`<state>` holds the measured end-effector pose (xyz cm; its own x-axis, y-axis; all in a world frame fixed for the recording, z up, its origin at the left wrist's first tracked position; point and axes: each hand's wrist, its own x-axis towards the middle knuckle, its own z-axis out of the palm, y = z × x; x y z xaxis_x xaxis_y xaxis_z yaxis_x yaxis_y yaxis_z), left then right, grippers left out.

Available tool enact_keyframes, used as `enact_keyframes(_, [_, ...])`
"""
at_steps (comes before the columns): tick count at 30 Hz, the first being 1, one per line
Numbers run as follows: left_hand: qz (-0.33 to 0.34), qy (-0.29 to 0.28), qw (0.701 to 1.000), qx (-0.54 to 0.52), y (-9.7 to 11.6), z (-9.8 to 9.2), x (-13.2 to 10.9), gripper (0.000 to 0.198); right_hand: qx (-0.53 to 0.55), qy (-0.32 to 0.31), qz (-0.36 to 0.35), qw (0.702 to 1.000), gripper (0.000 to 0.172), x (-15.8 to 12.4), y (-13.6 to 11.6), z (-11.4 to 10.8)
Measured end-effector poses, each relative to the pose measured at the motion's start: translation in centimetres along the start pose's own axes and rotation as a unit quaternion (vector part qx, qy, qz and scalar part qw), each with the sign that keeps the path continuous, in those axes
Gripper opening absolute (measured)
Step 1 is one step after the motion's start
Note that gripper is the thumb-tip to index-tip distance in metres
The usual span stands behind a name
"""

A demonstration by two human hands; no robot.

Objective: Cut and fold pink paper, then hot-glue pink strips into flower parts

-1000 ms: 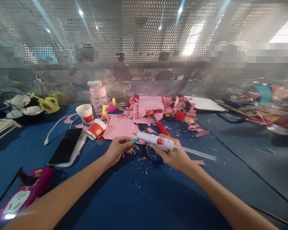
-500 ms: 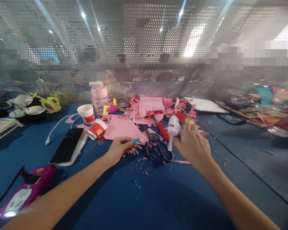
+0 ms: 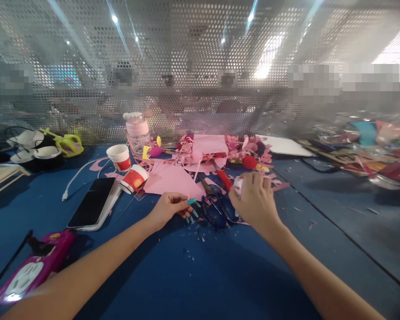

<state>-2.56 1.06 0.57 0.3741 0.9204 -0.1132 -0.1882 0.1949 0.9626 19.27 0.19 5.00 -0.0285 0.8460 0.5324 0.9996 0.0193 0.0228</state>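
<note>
My left hand pinches the lower end of a thin pale pink strip that stands upright from the fingertips. My right hand is closed round a small white bottle, mostly hidden by the fingers. Between the hands lie dark blue-handled scissors on the blue table. A red-handled tool rests just left of the bottle. Behind my left hand is a pink paper sheet.
A phone, two paper cups, one tipped over, and a purple power strip are at the left. A clear bottle and pink scraps stand before the mesh screen. A white sheet lies back right.
My right hand has moved left and turned, covering more of the white bottle. The pink strip in my left hand now leans to the right.
</note>
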Motion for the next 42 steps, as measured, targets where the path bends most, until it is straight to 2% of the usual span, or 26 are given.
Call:
enact_keyframes(3, [0.0,-0.019,1.0,0.009,0.0,0.0,-0.1,0.029,0.113,0.009,-0.138,0.984,0.028,-0.4,-0.9,0.2])
enact_keyframes(6, [0.003,-0.039,0.999,0.021,0.0,-0.1,-0.2,0.027,0.152,0.014,-0.199,0.968,0.034,-0.9,-2.0,0.6])
enact_keyframes(13, [0.001,-0.048,0.998,0.046,0.3,0.1,-0.4,0.026,0.096,0.056,-0.212,0.971,0.028,-1.5,-3.4,0.7])
enact_keyframes(20, [0.014,-0.066,0.995,0.072,0.1,-0.1,-0.3,0.022,0.051,0.054,-0.229,0.971,0.028,-1.6,-3.8,1.2])
enact_keyframes(27, [0.014,-0.065,0.996,0.061,-0.1,-0.2,-0.2,0.023,0.065,0.063,-0.233,0.968,0.031,-1.8,-4.3,0.7])
enact_keyframes(33, [0.005,-0.066,0.996,0.055,0.1,-0.1,-0.3,0.023,0.047,0.08,-0.198,0.976,0.025,-1.7,-3.9,0.5])
enact_keyframes(42, [0.014,-0.073,0.995,0.066,0.1,-0.2,-0.3,0.024,0.052,0.088,-0.235,0.967,0.032,-1.9,-4.3,0.9])
